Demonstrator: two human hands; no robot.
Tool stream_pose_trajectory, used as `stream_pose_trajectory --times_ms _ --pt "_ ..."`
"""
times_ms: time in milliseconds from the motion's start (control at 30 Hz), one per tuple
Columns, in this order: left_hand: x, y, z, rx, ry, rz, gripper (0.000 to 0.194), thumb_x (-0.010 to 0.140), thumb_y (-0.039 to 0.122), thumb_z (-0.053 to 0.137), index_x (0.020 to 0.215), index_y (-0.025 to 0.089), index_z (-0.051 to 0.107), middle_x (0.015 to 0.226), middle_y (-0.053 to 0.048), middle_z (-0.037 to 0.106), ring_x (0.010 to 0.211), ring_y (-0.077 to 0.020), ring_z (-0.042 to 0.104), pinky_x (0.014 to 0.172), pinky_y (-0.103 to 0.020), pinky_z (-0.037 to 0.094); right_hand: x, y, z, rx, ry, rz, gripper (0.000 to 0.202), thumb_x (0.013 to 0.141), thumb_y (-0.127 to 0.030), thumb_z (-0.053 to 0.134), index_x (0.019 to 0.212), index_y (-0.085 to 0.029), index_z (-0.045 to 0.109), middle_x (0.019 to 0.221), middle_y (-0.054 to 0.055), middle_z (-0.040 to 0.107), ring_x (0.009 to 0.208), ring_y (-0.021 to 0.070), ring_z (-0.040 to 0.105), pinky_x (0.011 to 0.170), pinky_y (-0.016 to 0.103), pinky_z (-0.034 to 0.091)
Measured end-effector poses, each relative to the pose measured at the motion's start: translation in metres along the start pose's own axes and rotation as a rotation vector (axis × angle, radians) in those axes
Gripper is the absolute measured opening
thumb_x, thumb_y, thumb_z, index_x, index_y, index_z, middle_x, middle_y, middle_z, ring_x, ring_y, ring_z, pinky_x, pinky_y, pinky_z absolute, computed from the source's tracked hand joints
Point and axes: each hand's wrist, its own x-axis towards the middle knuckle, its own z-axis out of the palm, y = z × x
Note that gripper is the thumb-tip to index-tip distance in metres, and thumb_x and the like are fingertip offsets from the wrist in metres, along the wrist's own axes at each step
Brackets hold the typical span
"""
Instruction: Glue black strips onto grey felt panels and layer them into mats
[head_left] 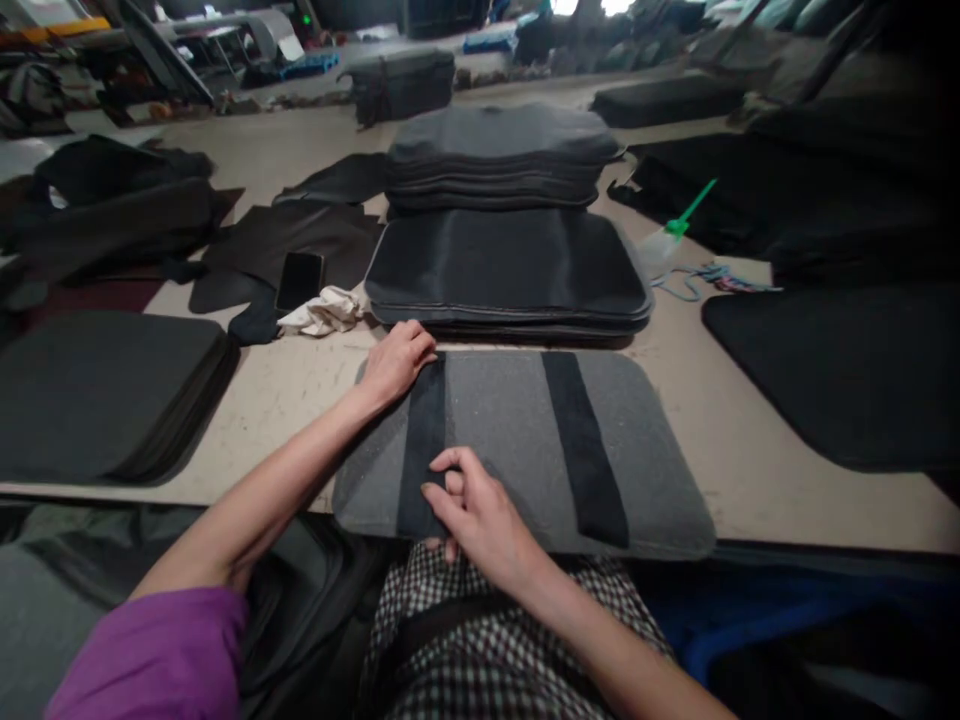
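Observation:
A grey felt-like panel (502, 440) with rounded corners lies flat at the table's front edge, its near edge slightly over it. Two black strips cross it from far edge to near edge, a left strip (424, 430) and a right strip (586, 450). My left hand (401, 362) is closed at the far end of the left strip, fingers bent over the panel's far edge. Over the near part of that same strip is my right hand (480, 510), thumb and forefinger apart, the other fingers curled, nothing visible between them.
Behind the panel stand stacked black panels (510, 265), with another stack (502, 150) beyond. More dark panels lie left (112, 390) and right (847, 370). A phone (300, 281), a crumpled white cloth (322, 312), a green-tipped bottle (664, 240) and coloured cords (712, 275) sit around.

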Motion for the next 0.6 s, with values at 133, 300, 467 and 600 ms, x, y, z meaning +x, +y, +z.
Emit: stream_pose_trajectory --times_ms 133,300,467,600 --pt "-0.004 0.005 0.001 0.152 -0.056 0.046 0.028 0.104 0.032 0.044 0.102 0.021 0.069 0.102 -0.008 0.066 0.102 -0.0255 0.053 0.073 -0.035 0.043 0.0 0.006 -0.002 -0.032 -0.001 -0.008 0.026 0.095 -0.042 0.058 0.11 -0.026 0.043 0.062 -0.013 0.046 0.044 0.0158 0.065 0.032 0.015 0.04" --pt "-0.017 0.01 -0.004 0.191 -0.078 0.059 0.036 0.106 0.027 0.035 0.104 0.019 0.07 0.101 -0.009 0.066 0.1 -0.0258 0.052 0.076 -0.036 0.042 -0.004 0.008 -0.002 -0.085 -0.045 -0.007 0.024 0.096 -0.039 0.058 0.108 -0.026 0.042 0.058 -0.012 0.052 0.043 0.0165 0.064 0.031 0.015 0.039" --pt "-0.035 0.018 -0.008 0.201 -0.052 0.092 0.043 0.106 0.043 0.035 0.11 0.016 0.067 0.101 -0.012 0.068 0.102 -0.0274 0.053 0.081 -0.037 0.043 -0.004 0.008 0.009 -0.123 -0.077 0.021 0.019 0.099 -0.037 0.055 0.104 -0.026 0.04 0.056 -0.009 0.062 0.036 0.0151 0.057 0.031 0.016 0.038" --pt "-0.043 0.023 -0.008 0.197 -0.053 0.085 0.046 0.106 0.047 0.031 0.11 0.015 0.065 0.103 -0.013 0.069 0.103 -0.028 0.053 0.082 -0.038 0.042 -0.001 0.004 0.014 -0.263 -0.099 0.034 0.013 0.099 -0.024 0.054 0.1 -0.024 0.041 0.059 -0.008 0.063 0.039 0.0138 0.059 0.039 0.017 0.04"
